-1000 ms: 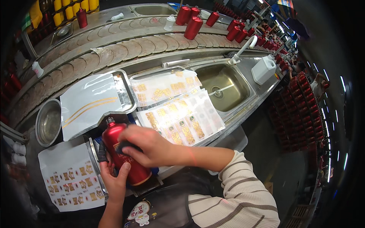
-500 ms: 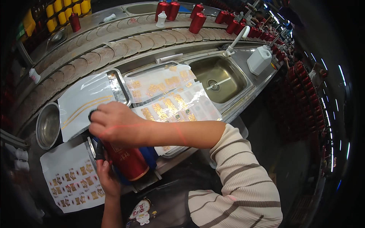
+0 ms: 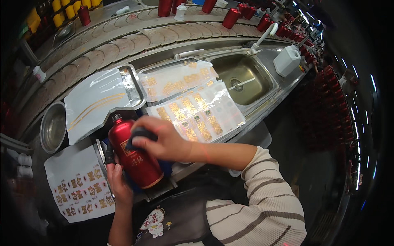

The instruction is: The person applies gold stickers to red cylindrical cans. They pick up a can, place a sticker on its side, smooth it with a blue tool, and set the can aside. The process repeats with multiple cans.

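Note:
A shiny red metallic bottle (image 3: 141, 168) with a gold label patch lies tilted before me, its neck pointing away. My right hand (image 3: 168, 137) grips a dark, rounded pad (image 3: 142, 135) against the bottle's front, beside the gold patch. My left hand (image 3: 119, 184) is at the bottle's left side with its thumb along the edge; a black covering (image 3: 109, 155) shows at a finger. The other left fingers are hidden behind the bottle. Below the bottle, a blue support (image 3: 166, 167) shows partly.
Gold decal sheets (image 3: 225, 107) lie right of the bottle, another printed sheet (image 3: 55, 164) at left. A white sheet with gold strips (image 3: 82, 92) and a metal bowl (image 3: 53, 127) lie beyond. Further back are a sink (image 3: 262, 84), a plated conveyor (image 3: 152, 37), red bottles (image 3: 232, 18) and a white jug (image 3: 287, 61).
My right hand has moved right and nearer from the bottle's neck end, with the dark pad now on its front. The bottle's neck and label are uncovered. Red bottles on the conveyor have shifted.

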Tool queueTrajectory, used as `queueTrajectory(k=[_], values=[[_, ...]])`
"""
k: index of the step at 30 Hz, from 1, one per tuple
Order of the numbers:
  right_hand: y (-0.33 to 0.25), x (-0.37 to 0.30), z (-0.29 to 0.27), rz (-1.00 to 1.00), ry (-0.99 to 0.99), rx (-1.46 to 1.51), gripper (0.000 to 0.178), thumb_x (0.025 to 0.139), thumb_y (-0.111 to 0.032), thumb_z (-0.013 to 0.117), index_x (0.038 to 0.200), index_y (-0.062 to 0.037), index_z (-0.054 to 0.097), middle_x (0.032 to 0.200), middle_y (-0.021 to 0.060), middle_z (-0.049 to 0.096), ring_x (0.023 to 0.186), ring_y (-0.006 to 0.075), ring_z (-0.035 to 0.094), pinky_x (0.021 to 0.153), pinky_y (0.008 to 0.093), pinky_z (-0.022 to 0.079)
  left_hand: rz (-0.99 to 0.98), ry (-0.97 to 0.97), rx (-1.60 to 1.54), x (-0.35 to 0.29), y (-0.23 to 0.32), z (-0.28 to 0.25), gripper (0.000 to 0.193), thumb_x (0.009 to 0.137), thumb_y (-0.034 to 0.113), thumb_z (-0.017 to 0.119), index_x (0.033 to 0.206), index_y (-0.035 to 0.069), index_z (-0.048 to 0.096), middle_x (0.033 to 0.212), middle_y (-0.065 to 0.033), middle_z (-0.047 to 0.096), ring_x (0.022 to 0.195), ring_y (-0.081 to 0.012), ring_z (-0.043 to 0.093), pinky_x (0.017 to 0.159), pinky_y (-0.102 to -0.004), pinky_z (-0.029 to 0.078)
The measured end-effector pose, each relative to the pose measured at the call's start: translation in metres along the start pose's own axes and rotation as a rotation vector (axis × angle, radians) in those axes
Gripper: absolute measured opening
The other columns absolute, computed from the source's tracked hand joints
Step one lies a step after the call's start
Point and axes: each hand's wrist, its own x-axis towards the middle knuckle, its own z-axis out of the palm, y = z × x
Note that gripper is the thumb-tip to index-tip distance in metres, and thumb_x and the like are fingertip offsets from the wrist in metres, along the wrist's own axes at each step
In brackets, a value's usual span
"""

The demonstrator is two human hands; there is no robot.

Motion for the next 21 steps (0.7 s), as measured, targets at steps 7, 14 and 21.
queueTrajectory(k=[7,14,21], values=[[-0.031,-0.036,-0.011,-0.476,-0.300,-0.216,0.021,0.076,-0.007,0.074,0.096,-0.0033,0.067,0.073,0.0088,0.057,0.066,0.0232,0.060,0.062,0.0327,0.050,0.013,-0.053,0.140,0.001,0.012,0.005,0.050,0.102,0.020,0.035,0.146,-0.004,0.036,0.144,-0.0163,0.046,0.133,-0.0208,0.044,0.112,-0.0357,0.032],[-0.003,-0.018,-0.010,-0.643,-0.189,-0.421,0.023,0.073,-0.004,0.076,0.094,-0.0077,0.070,0.072,0.0059,0.055,0.070,0.0231,0.060,0.064,0.0336,0.051,-0.002,-0.072,0.043,-0.002,0.019,0.000,0.066,0.095,0.020,0.043,0.151,-0.009,0.024,0.156,-0.0198,0.033,0.144,-0.0221,0.031,0.120,-0.0357,0.019],[0.007,0.010,-0.007,-0.157,0.049,-0.278,0.020,0.078,-0.007,0.075,0.096,-0.0049,0.067,0.077,0.0126,0.061,0.072,0.0294,0.061,0.067,0.0364,0.051,0.259,-0.344,0.786,-0.017,0.050,0.014,0.122,0.072,0.022,0.076,0.156,-0.001,-0.010,0.163,-0.0263,0.002,0.152,-0.0350,0.010,0.121,-0.0432,0.008]])
